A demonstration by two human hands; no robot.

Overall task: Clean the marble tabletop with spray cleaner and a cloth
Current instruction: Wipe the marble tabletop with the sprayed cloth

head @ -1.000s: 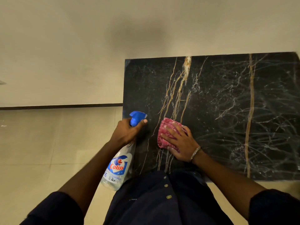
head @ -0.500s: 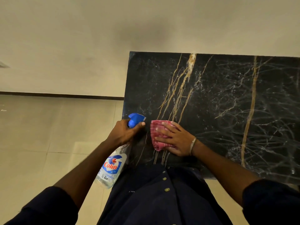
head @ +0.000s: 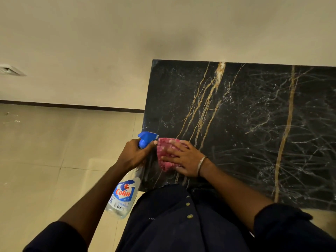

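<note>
The black marble tabletop (head: 254, 124) has gold and white veins and fills the right half of the view. My right hand (head: 183, 159) presses a pink cloth (head: 164, 153) flat on the marble near its left front corner, fingers spread over it. My left hand (head: 133, 154) grips the neck of a clear spray bottle (head: 123, 195) with a blue trigger head and a "Colin" label. The bottle hangs beside the table's left edge, its nozzle close to the cloth.
Beige floor tiles (head: 54, 151) lie left of the table. A cream wall (head: 127, 42) runs behind it with a dark skirting strip (head: 72, 106). My dark shirt (head: 172, 220) touches the table's front edge. A wall vent (head: 11, 70) shows at the far left.
My right hand has slid the cloth leftward across the marble until it is next to the spray bottle's nozzle. The camera has tilted a little; the left hand still holds the bottle.
</note>
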